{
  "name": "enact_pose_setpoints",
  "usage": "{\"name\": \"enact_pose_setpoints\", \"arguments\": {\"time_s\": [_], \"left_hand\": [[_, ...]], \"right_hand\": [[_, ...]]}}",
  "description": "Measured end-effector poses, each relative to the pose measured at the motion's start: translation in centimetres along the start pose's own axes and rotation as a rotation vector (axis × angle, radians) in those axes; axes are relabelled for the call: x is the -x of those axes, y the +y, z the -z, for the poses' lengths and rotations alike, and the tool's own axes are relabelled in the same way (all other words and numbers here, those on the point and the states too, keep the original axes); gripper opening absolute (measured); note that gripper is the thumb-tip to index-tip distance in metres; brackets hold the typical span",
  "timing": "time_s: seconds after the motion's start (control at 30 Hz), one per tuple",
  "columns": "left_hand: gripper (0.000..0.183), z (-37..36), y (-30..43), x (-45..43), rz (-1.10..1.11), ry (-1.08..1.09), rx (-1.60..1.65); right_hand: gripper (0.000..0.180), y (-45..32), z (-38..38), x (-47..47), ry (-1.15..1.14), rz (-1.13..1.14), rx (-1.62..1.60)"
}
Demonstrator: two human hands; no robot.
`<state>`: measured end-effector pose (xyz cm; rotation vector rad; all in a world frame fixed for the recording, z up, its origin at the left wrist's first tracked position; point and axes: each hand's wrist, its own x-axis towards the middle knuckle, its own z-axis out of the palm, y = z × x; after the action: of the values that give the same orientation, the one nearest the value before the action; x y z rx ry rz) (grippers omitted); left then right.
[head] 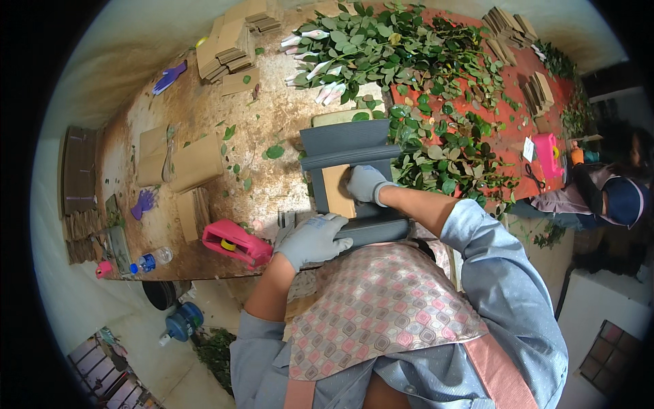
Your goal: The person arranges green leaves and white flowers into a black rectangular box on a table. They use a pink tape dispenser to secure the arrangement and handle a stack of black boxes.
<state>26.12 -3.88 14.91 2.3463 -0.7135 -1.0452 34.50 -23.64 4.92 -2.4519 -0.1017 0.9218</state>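
In front of me at the table edge stands a dark grey ribbed holder (345, 138) with raised ridges at its far and near sides. A piece of brown cardboard (338, 191) lies in it between the ridges. My right hand (367, 183), in a grey glove, is curled at the cardboard's right edge; its fingertips are hidden. My left hand (317, 237), also gloved in grey, lies over the left end of the near ridge, thumb and fingers spread, fingertips close to the cardboard's near edge. Left of it stands a pink tape dispenser (237, 243).
Leafy rose stems (388, 51), several with white-wrapped heads, cover the far right. Cardboard stacks (227, 48) stand at the far left. Nearer are cardboard sheets (196, 162), purple gloves (144, 203) and a water bottle (156, 259). A person (587, 194) is at the right beside another pink dispenser (546, 156).
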Motion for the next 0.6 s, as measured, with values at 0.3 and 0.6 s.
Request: {"name": "enact_pose_setpoints", "arguments": {"time_s": [0.3, 0.6], "left_hand": [[0.049, 0.3, -1.0, -2.5, -0.029, -0.135, -0.044], [0.047, -0.3, -1.2, -2.9, 0.028, -0.154, -0.033]], "right_hand": [[0.035, -0.3, -0.3, -0.1, 0.05, 0.084, 0.146], [0.033, -1.1, 0.5, 1.1, 0.071, 0.142, 0.211]]}}
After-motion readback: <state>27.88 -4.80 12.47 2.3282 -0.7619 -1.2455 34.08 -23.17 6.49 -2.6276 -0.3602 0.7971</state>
